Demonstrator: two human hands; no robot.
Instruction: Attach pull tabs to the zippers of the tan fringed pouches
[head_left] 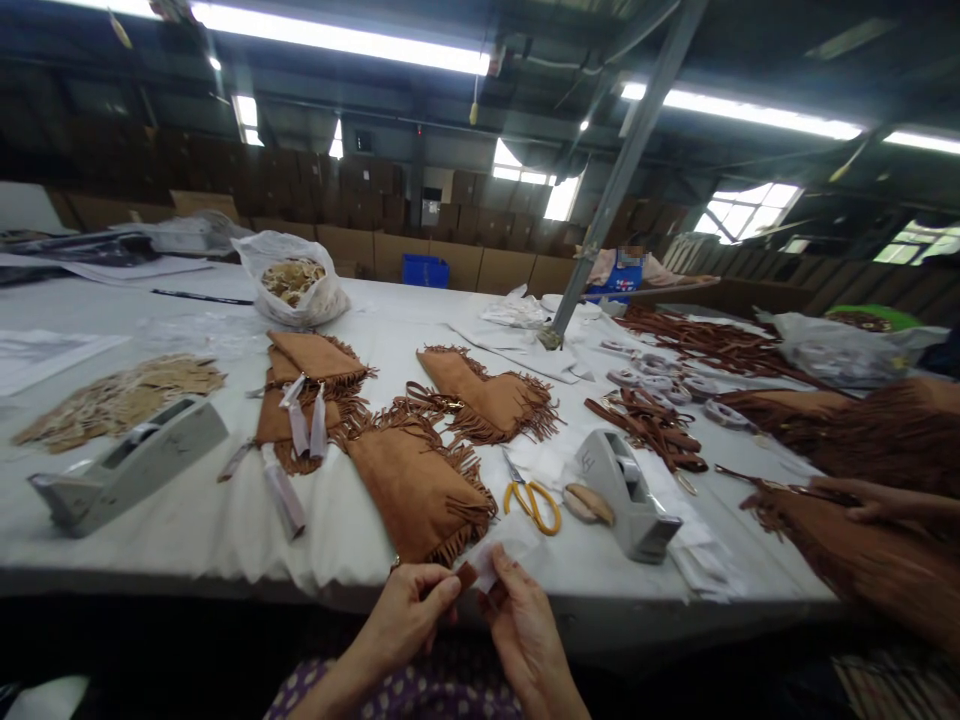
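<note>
At the table's front edge, my left hand (411,605) pinches a short brown leather strap (466,575) between thumb and fingers. Just beside it, my right hand (523,612) has thumb and fingers closed on a thin white wrapping sheet (484,562), which meets the strap's end. A tan fringed suede pouch (409,480) lies flat right behind my hands. Yellow-handled scissors (534,505) rest to its right with the blades pointing away. Further left, more fringed pouches (311,352) are stacked, with white-wrapped straps on them. Another fringed pouch (487,395) lies behind the scissors.
Grey tape dispensers stand at left (131,465) and right (626,500). Tan scraps (124,395) are heaped at left, near a plastic bag (292,280) of pieces. Brown straps (649,425) lie right. A co-worker's hand (862,500) touches brown fringed suede. A slanted metal post (626,165) rises behind.
</note>
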